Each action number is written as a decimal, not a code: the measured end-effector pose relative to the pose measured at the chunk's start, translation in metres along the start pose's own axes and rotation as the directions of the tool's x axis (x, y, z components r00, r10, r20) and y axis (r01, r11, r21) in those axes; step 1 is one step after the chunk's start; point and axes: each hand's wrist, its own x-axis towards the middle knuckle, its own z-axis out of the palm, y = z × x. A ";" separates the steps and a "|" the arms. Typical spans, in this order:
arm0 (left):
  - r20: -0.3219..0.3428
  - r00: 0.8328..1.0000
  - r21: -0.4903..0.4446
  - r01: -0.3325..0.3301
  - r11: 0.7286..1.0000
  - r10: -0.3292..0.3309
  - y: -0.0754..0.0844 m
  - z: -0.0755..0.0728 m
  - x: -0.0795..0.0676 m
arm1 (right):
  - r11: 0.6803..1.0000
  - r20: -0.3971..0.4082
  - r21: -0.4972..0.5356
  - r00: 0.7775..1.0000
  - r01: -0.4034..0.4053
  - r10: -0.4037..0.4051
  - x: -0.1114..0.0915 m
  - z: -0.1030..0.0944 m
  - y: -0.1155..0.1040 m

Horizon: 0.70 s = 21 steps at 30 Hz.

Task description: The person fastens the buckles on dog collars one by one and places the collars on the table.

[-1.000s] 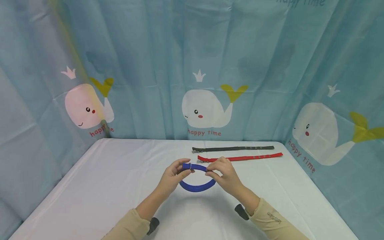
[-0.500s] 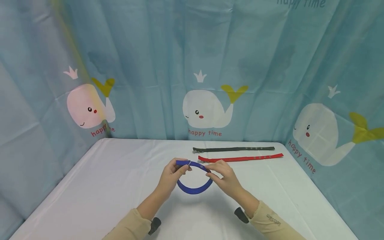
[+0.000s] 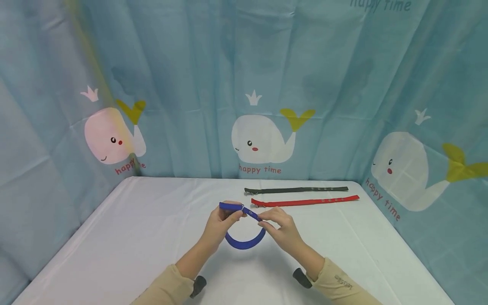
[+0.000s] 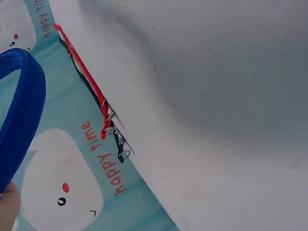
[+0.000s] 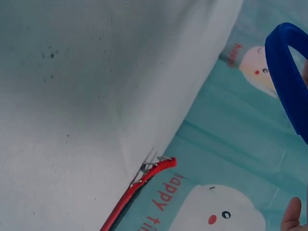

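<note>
The left hand grips the blue strap beside its metal ring, with the thumb pressed against the band. The right hand pinches the same strap between thumb and fingertip, to the right of the ring. The gap between thumb and finger is taken up by the band at each grip. The strap forms a loop, held above the white table, its lower curve hanging between the hands. Beyond it lie a red strap and a black strap.
</note>
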 end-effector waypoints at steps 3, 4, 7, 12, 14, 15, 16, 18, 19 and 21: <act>0.003 1.000 0.003 0.015 1.000 -0.015 0.000 0.001 -0.001 | 1.000 0.003 0.015 1.000 0.009 -0.009 -0.001 0.002 -0.002; 0.006 1.000 0.003 0.021 1.000 -0.021 0.000 0.001 -0.001 | 1.000 0.005 0.017 1.000 0.011 -0.011 -0.002 0.003 -0.001; -0.001 1.000 0.017 0.024 1.000 -0.024 0.000 0.001 -0.002 | 1.000 0.010 -0.005 1.000 -0.015 0.015 -0.007 0.005 0.010; -0.036 0.999 0.059 0.040 0.997 -0.038 0.002 0.002 -0.002 | 0.996 -0.037 -0.066 0.998 -0.055 0.053 -0.010 0.001 0.032; -0.033 0.998 0.097 0.049 0.994 -0.046 0.003 0.003 -0.002 | 0.996 -0.047 -0.079 0.998 -0.040 0.037 -0.001 -0.003 0.030; -0.024 0.999 0.116 0.046 0.992 -0.044 0.004 0.003 -0.002 | 0.997 -0.039 -0.071 0.999 -0.027 0.024 0.004 -0.005 0.028; -0.011 0.999 0.132 0.040 0.990 -0.039 0.003 0.004 -0.001 | 0.997 -0.023 -0.070 1.000 -0.012 0.011 0.009 -0.007 0.026; 0.018 0.999 0.156 0.031 0.987 -0.034 0.002 0.006 -0.001 | 0.998 0.032 -0.064 0.999 0.014 -0.012 0.018 -0.008 0.021; 0.037 0.999 0.157 0.026 0.987 -0.032 0.001 0.007 -0.001 | 0.997 0.066 -0.066 0.998 0.028 -0.024 0.022 -0.008 0.019; 0.066 0.997 0.161 0.019 0.987 -0.031 0.000 0.009 0.000 | 0.996 0.132 -0.069 0.991 0.047 -0.037 0.029 -0.008 0.014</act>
